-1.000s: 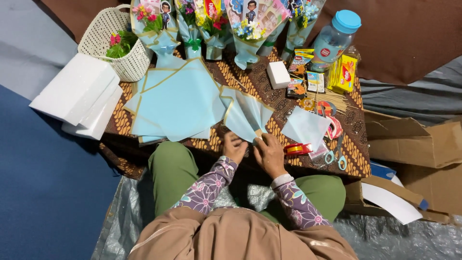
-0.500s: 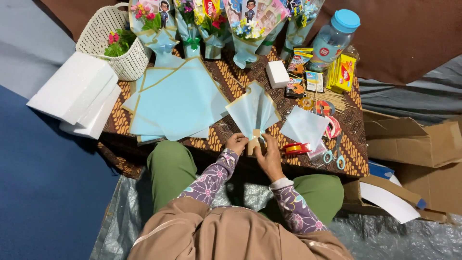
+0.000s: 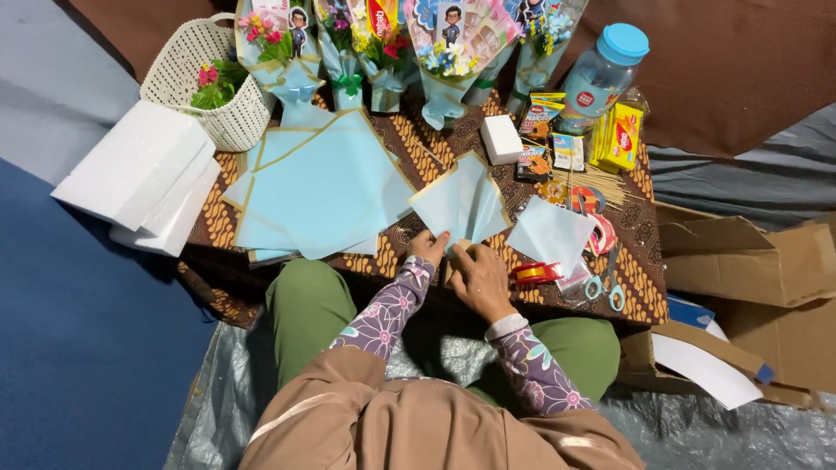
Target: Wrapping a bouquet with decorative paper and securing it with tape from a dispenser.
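Both my hands are at the near edge of the table, pinched together on the gathered base of a pleated fan of pale blue paper (image 3: 461, 207). My left hand (image 3: 428, 250) has its fingers curled around the base from the left; my right hand (image 3: 479, 277) lies knuckles up, thumb and fingers nipping the same point from the right. The fan spreads away from me over the brown patterned table (image 3: 636, 261), gold edging along its top.

Left of the fan lies a stack of pale blue sheets (image 3: 313, 187) with gold borders. Just right of it is a single pale sheet (image 3: 550, 235), with a red tape roll (image 3: 535, 273) and scissors (image 3: 603, 280) near my right hand. Along the far edge stand wrapped bouquets (image 3: 383, 43) with flowers and small cut-out figures. At the far right corner are a clear jar with a blue lid (image 3: 605, 74), flat yellow snack packs (image 3: 620, 137), a few small dark sachets (image 3: 533, 139) and a white block (image 3: 502, 139). A white woven basket (image 3: 205, 87) sits at the far left corner, white foam slabs (image 3: 139, 174) beside it off the table.

Since a second ago, the fan has spread wider, and both hands have stayed clamped on its base.
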